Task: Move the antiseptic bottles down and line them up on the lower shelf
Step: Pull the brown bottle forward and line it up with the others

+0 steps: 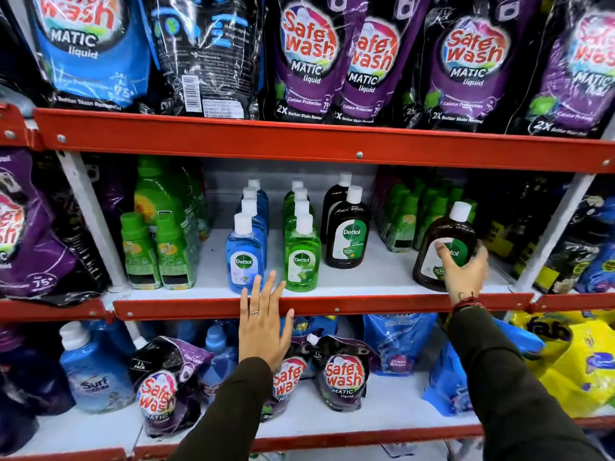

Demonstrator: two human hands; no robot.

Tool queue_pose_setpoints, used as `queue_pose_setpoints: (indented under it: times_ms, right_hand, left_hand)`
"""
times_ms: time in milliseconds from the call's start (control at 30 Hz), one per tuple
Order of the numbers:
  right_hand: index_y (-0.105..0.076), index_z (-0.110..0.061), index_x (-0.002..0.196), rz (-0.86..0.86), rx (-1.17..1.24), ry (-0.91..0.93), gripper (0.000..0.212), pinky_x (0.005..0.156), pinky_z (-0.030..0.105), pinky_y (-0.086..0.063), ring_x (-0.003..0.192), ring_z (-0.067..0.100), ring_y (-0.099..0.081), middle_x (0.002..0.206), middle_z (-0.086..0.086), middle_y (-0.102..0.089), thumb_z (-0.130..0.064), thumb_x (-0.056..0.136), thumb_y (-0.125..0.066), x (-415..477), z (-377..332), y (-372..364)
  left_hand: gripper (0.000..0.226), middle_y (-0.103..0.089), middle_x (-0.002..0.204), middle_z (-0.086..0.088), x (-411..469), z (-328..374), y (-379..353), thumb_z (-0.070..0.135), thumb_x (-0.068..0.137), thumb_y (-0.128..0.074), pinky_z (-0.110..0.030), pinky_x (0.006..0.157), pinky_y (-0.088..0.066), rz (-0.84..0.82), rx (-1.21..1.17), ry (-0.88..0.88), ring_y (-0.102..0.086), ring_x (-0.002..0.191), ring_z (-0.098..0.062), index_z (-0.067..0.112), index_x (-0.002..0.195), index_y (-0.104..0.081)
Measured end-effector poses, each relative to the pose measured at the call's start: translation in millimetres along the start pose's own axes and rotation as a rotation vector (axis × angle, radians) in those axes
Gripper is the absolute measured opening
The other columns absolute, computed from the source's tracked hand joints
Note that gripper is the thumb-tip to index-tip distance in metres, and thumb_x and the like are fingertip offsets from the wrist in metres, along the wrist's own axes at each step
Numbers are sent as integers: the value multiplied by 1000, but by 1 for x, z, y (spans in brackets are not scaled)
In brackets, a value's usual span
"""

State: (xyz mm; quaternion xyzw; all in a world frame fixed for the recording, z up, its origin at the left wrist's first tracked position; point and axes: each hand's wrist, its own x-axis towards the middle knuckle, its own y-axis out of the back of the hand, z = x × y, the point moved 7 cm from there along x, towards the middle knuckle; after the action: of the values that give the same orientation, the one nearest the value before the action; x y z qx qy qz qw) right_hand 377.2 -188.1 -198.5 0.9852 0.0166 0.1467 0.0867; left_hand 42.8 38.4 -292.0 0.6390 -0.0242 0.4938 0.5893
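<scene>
On the middle shelf (366,281) stand rows of Dettol bottles: a blue row (245,252), a green row (301,252) and two dark brown ones (347,232). My right hand (464,271) grips another brown antiseptic bottle (444,241) at the shelf's right end; the bottle is tilted to the left and its base is near the shelf's front edge. My left hand (264,319) is spread flat in front of the red shelf rail, fingers apart, with its fingertips just below the blue and green front bottles. It holds nothing.
Green bottles stand left (156,247) and right (422,214) of the Dettol rows. The shelf above carries Safe Wash pouches (307,58). The lower shelf (382,414) carries more pouches (342,377), a Surf bottle (95,371), blue packs (397,344) and yellow packs (579,364).
</scene>
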Motion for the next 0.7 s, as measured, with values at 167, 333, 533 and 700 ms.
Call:
queue_pose_setpoints:
  times_ms: [167,333,533,700]
  right_hand:
    - [-53,-4,130,-155,256,64,57,81,15,-51,109,24,-60,114,5,-60,-19,82,-79,3,-3,5]
    - [-63,-7,119,-246,307,94,47,101,49,-54,111,34,-68,119,20,-70,-13,77,-83,5,1,-2]
    - [-62,-9,125,-447,347,154,49,85,17,-57,95,-2,-70,112,1,-72,-10,79,-81,-25,-34,-38]
    - [-59,-3,127,-590,334,198,53,84,14,-55,98,1,-71,115,5,-72,-5,79,-80,-50,-57,-74]
  left_hand:
    - [58,-20,169,-5,0,0,1,42,99,-41,-46,129,0,14,-4,7,-9,158,-25,17,152,-39]
    - [57,-21,169,-4,1,1,0,42,99,-42,-46,129,-2,11,-4,9,-10,158,-26,17,150,-41]
    - [58,-20,169,-4,1,0,0,42,99,-42,-47,129,-3,10,3,18,-8,158,-25,18,151,-40]
    - [59,-17,170,-3,0,0,0,43,99,-43,-45,129,-1,-7,17,22,-6,159,-23,18,152,-38]
